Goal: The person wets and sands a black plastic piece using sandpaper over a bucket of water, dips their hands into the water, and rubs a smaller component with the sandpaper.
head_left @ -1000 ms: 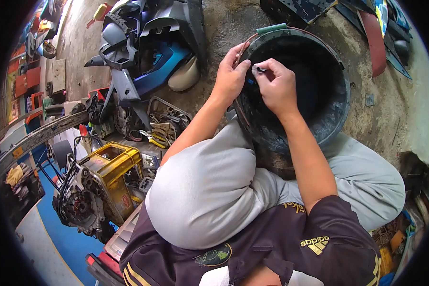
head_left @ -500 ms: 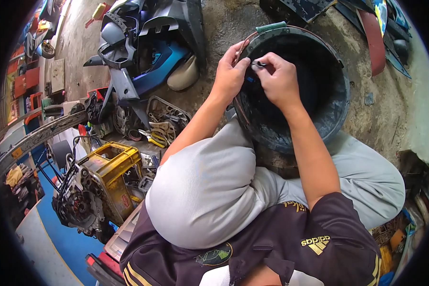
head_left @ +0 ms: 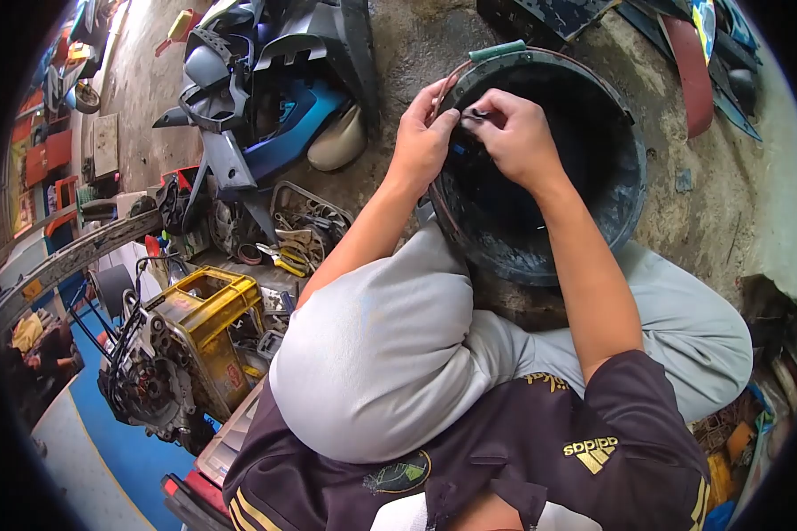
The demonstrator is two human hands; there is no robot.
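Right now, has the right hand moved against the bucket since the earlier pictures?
Yes, slightly: the right hand has shifted away from the person, its knuckles now nearer the far rim of the bucket.

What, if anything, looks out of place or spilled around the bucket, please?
A small greyish scrap sits by itself on the stained floor, to the right of the bucket, so it looks stray. I can't tell what it is. No obvious spill stands out.
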